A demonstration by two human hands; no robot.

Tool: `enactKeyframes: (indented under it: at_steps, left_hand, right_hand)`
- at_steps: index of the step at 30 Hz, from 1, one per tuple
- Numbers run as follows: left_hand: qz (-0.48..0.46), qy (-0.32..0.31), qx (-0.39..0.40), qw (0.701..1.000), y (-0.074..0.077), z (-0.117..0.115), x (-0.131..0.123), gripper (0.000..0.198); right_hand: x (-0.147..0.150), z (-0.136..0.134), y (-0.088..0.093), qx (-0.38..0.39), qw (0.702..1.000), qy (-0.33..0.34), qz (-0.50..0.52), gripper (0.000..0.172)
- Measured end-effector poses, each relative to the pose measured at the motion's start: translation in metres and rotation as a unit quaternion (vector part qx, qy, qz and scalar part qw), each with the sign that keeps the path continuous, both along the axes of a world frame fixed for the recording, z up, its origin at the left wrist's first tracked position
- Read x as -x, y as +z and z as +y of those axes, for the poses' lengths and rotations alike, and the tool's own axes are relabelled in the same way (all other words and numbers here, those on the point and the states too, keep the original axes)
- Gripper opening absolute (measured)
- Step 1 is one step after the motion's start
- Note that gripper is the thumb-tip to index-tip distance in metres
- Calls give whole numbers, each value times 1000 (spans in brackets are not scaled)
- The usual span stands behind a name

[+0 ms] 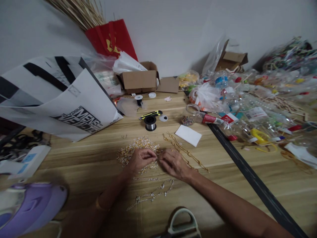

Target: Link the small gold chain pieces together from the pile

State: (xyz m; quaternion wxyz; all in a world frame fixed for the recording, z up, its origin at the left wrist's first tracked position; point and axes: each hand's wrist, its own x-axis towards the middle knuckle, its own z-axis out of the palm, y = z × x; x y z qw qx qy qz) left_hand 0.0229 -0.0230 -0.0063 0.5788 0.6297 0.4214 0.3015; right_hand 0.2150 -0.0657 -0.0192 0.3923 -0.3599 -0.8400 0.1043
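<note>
My left hand (143,159) is at the near side of a pile of small gold and clear jewellery pieces (135,147), thumb and fingertips pinched together. Close beside it my right hand (173,161) has its fingers curled, the tips almost meeting those of the left. Whatever lies between the fingertips is too small to name. Gold chains (185,152) lie to the right, partly behind my right hand. Nearer to me is a silver chain (155,195) with small charms, and a short silver chain (146,179) lies just beyond it.
Past the pile stand a wire spool (150,123), a yellow-and-black cutter (151,114), a jar of beads (189,115) and a white folded paper (188,135). Scissors (184,221) lie at the front edge. A large bag (74,109) stands left; plastic bottles (255,105) crowd the right.
</note>
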Motion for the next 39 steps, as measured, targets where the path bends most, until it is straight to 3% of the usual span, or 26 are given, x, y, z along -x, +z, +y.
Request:
enactKeyframes:
  at_steps: [18,27,39]
  left_hand:
    - [-5,-6,-2,1000,-4,0,1,12]
    - [0,-8,-7,1000,2,-1,0,15]
    - [-1,-14,-11,1000,-4,-1,1,12]
  right_hand:
    - [0,-1,-1,2,1000,-3,6,8]
    - [0,-1,-2,6,1000,-6,-2,9]
    - [0,-2,-2,8,1000,-6,8,9]
